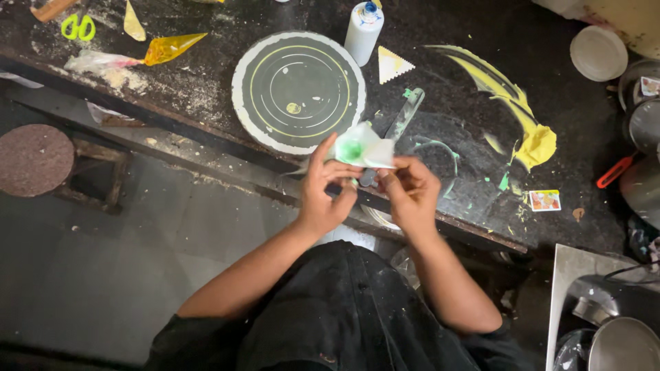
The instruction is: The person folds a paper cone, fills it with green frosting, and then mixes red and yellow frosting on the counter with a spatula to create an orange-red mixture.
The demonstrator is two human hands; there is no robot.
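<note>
Both hands hold a clear piping bag with green cream inside, over the near edge of a dark counter. My left hand grips its left side with fingers raised along the bag. My right hand pinches the right side. Just beyond the bag sits a round turntable with yellow rings. A palette knife smeared with green lies to the right of the turntable.
A white squeeze bottle and a toothed scraper sit behind the turntable. Yellow cream is smeared on the right. An orange piping bag and green scissors lie far left. Metal bowls stand right; a round stool is on the left.
</note>
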